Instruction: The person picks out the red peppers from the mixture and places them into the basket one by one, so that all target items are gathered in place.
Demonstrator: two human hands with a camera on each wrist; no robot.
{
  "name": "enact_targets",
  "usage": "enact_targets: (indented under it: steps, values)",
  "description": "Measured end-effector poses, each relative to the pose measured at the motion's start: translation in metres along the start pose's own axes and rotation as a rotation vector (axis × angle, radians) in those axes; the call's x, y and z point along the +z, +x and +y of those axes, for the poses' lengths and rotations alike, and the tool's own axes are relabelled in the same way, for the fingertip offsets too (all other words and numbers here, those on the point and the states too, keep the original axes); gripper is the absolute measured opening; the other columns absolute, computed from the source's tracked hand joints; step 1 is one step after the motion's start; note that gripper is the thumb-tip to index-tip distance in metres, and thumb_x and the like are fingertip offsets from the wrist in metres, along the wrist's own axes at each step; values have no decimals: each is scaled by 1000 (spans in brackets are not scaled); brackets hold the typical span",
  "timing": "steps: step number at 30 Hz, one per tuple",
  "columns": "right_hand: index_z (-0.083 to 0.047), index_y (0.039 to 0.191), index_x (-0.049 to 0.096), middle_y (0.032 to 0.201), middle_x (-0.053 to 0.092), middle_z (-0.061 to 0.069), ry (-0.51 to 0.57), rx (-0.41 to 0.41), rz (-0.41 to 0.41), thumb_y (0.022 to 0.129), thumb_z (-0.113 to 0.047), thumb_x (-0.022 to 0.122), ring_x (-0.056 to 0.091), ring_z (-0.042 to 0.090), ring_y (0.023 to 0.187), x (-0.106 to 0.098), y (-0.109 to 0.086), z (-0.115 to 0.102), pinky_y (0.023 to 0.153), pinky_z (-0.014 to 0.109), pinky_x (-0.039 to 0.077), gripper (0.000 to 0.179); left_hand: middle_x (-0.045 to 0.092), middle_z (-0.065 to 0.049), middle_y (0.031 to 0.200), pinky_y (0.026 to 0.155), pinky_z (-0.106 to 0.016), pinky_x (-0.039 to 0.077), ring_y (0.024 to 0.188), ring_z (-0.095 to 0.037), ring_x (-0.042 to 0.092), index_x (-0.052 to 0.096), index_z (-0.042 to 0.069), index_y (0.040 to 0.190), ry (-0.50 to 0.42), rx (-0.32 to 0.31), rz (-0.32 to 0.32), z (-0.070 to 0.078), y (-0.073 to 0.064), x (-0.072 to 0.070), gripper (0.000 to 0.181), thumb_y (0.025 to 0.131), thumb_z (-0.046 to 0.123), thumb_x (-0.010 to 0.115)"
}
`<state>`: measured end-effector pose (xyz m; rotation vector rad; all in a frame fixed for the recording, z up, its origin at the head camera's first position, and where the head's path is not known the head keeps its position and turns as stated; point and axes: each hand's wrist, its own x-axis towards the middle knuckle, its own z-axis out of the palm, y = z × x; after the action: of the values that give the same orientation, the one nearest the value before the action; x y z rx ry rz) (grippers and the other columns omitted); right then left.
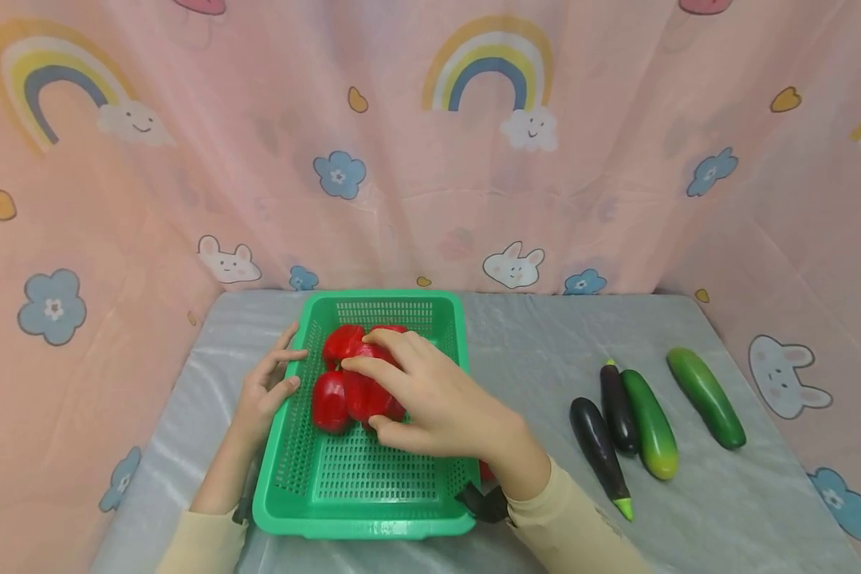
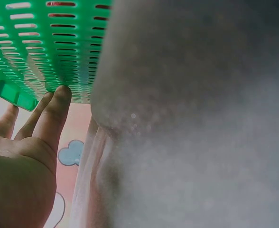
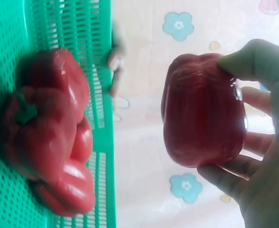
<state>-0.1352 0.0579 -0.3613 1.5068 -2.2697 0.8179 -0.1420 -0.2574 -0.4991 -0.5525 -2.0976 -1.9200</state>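
My right hand (image 1: 434,395) holds a red bell pepper (image 3: 203,111) over the green plastic basket (image 1: 362,528), thumb on one side and fingers on the other. Below it, several more red bell peppers (image 1: 330,402) lie piled together inside the basket; one shows a green stem (image 3: 25,111) in the right wrist view. At the basket's left side, my left hand (image 1: 261,391) rests with fingers extended at the rim. In the left wrist view, its fingertips (image 2: 62,93) touch the slotted outer wall.
On the grey cloth (image 1: 516,335) to the right lie two dark eggplants (image 1: 599,446) and two green cucumber-like vegetables (image 1: 706,397). A red thing (image 1: 485,470) peeks out beside the basket, mostly hidden by my right wrist. A pink patterned curtain (image 1: 416,215) encloses the table.
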Motion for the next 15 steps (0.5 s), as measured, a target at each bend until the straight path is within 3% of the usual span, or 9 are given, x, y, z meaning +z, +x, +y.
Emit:
enact_targets:
  steps: [5, 11, 15]
  values:
    - [-17, 148, 59, 149, 53, 8, 35, -4, -54, 91, -26, 75, 50, 18, 133, 9, 12, 0, 107, 35, 49, 60, 30, -27, 175, 90, -25, 48, 161, -27, 31, 57, -19, 133, 2, -2, -4, -3, 0, -2, 34, 100, -13, 55]
    - [-16, 150, 57, 149, 51, 7, 53, -11, -98, 93, -27, 76, 51, 15, 125, 21, 18, 2, 98, 30, 51, 61, 31, -25, 175, 83, -24, 49, 157, -17, 38, 57, -19, 133, 6, -17, -6, -3, 0, -2, 34, 100, -12, 56]
    - [-17, 151, 57, 149, 52, 6, 71, -3, -118, 94, -30, 77, 52, 16, 126, 29, 19, 3, 97, 29, 52, 62, 31, -23, 175, 86, -25, 50, 155, -16, 40, 59, -17, 133, 11, -27, -8, -3, 0, -3, 33, 101, -11, 56]
